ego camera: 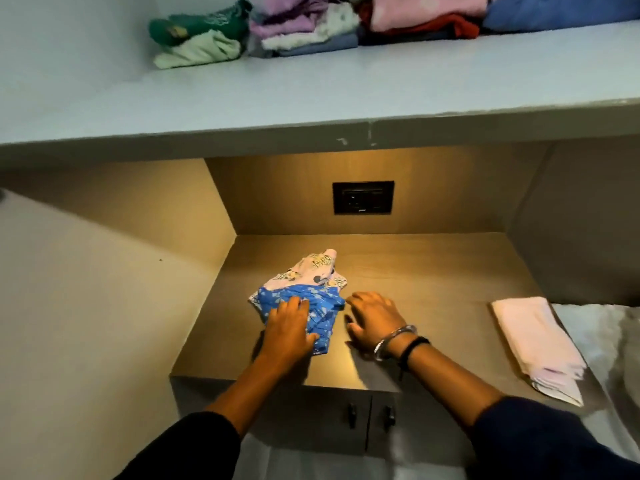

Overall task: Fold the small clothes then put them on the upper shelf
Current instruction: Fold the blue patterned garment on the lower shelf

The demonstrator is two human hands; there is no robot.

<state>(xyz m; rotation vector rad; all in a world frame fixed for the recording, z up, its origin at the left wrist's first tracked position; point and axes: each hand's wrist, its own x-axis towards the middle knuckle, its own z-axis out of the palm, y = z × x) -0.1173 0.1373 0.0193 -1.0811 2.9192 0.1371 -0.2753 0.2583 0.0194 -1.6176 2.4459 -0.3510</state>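
1. Biggest thing up top: the upper shelf point(311, 98) runs across the whole upper part of the frame, with folded clothes point(311, 26) already stacked along its back edge, from upper centre over to the upper right. There's loads of bare shelf in front of the piles.
2. Below it, the counter point(433, 282) sits in a lit alcove mid-frame, with a dark socket plate point(363, 197) on the back wall.
3. At the right edge of the counter there's a folded pale pink cloth point(533, 341), well apart from the action.
4. The actual piece in hand: a small blue-and-lilac printed garment point(304, 289) lying just left of frame centre on the counter. Its long axis runs from lower centre up and slightly right, with the blue part nearest the person and the lilac part pointing toward the back wall.
5. The left hand point(289, 329) is spread flat, palm down, pressing on the blue end, so that's the hand on it.
6. The right hand point(374, 322), bangles at the wrist, rests just beside the garment's right edge with fingers loosely spread, gripping nothing. I can't tell if the fingertips touch the cloth.
7. My guess: the fold looks nearly finished, and the shelf is straight up-frame from the garment, so it's a lift away from the person.
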